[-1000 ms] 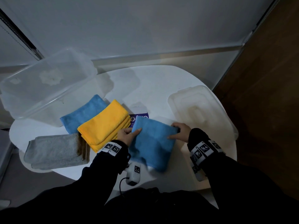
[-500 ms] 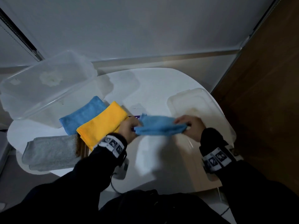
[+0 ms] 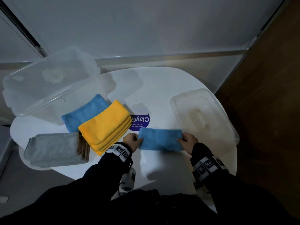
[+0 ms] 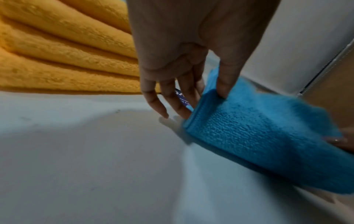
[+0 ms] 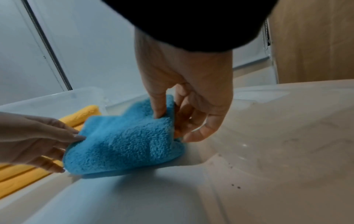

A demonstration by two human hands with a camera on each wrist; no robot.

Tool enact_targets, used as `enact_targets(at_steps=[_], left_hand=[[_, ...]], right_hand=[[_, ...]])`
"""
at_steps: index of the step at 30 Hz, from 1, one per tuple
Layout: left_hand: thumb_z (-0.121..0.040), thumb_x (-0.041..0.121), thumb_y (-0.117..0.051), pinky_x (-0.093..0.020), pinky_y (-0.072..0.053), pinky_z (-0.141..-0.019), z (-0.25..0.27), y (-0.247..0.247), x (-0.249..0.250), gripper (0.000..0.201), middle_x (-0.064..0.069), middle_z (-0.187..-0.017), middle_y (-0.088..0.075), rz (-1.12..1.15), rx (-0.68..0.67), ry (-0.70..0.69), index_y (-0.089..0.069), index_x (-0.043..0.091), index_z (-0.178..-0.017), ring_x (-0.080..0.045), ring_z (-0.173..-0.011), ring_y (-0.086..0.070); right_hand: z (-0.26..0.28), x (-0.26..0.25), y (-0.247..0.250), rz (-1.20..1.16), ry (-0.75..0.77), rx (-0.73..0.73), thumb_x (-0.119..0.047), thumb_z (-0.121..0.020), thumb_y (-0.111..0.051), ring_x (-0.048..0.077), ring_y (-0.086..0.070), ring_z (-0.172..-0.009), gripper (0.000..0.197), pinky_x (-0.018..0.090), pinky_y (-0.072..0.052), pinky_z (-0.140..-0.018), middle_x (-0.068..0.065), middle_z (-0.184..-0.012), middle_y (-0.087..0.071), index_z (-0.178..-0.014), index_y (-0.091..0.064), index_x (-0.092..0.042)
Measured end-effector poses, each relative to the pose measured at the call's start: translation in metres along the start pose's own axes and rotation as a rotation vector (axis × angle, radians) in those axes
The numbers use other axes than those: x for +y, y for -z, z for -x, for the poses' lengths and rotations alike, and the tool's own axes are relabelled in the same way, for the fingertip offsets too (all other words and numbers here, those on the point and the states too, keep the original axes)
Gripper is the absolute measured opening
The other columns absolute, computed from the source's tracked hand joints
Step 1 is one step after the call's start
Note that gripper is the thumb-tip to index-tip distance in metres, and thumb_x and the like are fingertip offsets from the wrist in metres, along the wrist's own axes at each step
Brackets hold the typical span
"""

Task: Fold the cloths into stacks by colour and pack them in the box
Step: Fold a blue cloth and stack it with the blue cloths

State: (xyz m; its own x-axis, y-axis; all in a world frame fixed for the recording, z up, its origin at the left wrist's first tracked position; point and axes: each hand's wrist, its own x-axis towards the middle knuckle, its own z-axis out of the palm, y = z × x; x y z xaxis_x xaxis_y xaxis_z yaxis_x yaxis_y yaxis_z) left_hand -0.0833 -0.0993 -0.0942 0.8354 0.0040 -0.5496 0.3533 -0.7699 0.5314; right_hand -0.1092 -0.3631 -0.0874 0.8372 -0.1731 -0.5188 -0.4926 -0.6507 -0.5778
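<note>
A folded blue cloth (image 3: 159, 139) (image 4: 268, 136) (image 5: 122, 141) hangs just above the white table between my two hands. My left hand (image 3: 132, 140) (image 4: 191, 97) pinches its left end, thumb on top and fingers behind. My right hand (image 3: 188, 141) (image 5: 172, 121) pinches its right end the same way. To the left lie a stack of folded yellow cloths (image 3: 107, 125) (image 4: 63, 50), a folded blue cloth (image 3: 84, 112) behind it, and a grey folded stack (image 3: 53, 148). The clear plastic box (image 3: 48, 83) stands at the back left.
The box's clear lid (image 3: 201, 114) lies on the table at the right, beside my right hand. A purple and white card (image 3: 141, 120) lies behind the held cloth. The round white table (image 3: 162, 88) ends near a brown door on the right.
The blue cloth lay long on the table a second ago. Both hands lifted its ends, folded it in half and brought it back down near the table as a shorter rectangle.
</note>
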Motion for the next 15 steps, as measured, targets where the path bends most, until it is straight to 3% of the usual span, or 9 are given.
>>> enact_targets(at_steps=[2, 5, 8, 10, 13, 15], left_hand=[[-0.091, 0.036, -0.055, -0.030, -0.045, -0.078, -0.003, 0.001, 0.010, 0.026, -0.010, -0.099, -0.065, -0.123, -0.008, 0.084, -0.064, 0.012, -0.094, -0.026, -0.090, -0.060], [-0.096, 0.037, -0.043, -0.033, -0.044, -0.088, -0.005, -0.006, 0.020, 0.038, -0.016, -0.119, -0.055, -0.229, 0.015, 0.148, -0.061, 0.011, -0.116, -0.029, -0.105, -0.058], [-0.093, 0.037, -0.046, -0.029, -0.048, -0.079, -0.005, -0.010, 0.022, 0.036, -0.012, -0.108, -0.065, -0.147, -0.006, 0.218, -0.060, 0.009, -0.112, -0.028, -0.097, -0.064], [-0.089, 0.040, -0.048, -0.034, -0.054, -0.084, -0.005, -0.007, 0.021, 0.036, -0.009, -0.098, -0.069, -0.068, -0.030, 0.256, -0.059, 0.012, -0.109, -0.026, -0.087, -0.067], [-0.085, 0.046, -0.051, -0.041, -0.055, -0.086, -0.009, -0.006, 0.019, 0.043, -0.011, -0.098, -0.066, 0.047, -0.081, 0.315, -0.052, 0.013, -0.112, -0.028, -0.085, -0.068], [-0.085, 0.041, -0.056, -0.042, -0.058, -0.079, -0.006, -0.006, 0.027, 0.044, -0.013, -0.099, -0.061, 0.208, -0.144, 0.310, -0.047, 0.010, -0.114, -0.031, -0.082, -0.069]], right_hand=[[-0.004, -0.010, -0.005, 0.105, -0.092, 0.047, -0.030, -0.090, -0.059, 0.029, -0.062, -0.102, 0.030, 0.027, -0.045, -0.080, 0.013, -0.109, -0.067, -0.108, -0.063, -0.007], [-0.001, -0.024, -0.014, 0.208, -0.169, 0.111, -0.034, -0.090, -0.054, 0.034, -0.061, -0.106, 0.036, 0.033, -0.048, -0.087, 0.018, -0.114, -0.063, -0.112, -0.060, -0.006], [0.005, -0.029, -0.020, 0.259, -0.205, 0.121, -0.037, -0.092, -0.048, 0.037, -0.055, -0.110, 0.042, 0.035, -0.045, -0.091, 0.018, -0.121, -0.053, -0.122, -0.053, -0.007], [0.005, -0.030, -0.022, 0.237, -0.245, 0.092, -0.037, -0.094, -0.044, 0.038, -0.055, -0.111, 0.044, 0.037, -0.045, -0.092, 0.019, -0.123, -0.053, -0.126, -0.049, -0.009], [0.002, -0.033, -0.023, 0.168, -0.325, 0.033, -0.037, -0.096, -0.038, 0.039, -0.054, -0.115, 0.045, 0.039, -0.044, -0.095, 0.022, -0.128, -0.053, -0.133, -0.042, -0.011], [0.000, -0.038, -0.021, 0.102, -0.394, -0.003, -0.034, -0.098, -0.035, 0.039, -0.050, -0.121, 0.048, 0.041, -0.040, -0.100, 0.025, -0.135, -0.047, -0.138, -0.034, -0.008]])
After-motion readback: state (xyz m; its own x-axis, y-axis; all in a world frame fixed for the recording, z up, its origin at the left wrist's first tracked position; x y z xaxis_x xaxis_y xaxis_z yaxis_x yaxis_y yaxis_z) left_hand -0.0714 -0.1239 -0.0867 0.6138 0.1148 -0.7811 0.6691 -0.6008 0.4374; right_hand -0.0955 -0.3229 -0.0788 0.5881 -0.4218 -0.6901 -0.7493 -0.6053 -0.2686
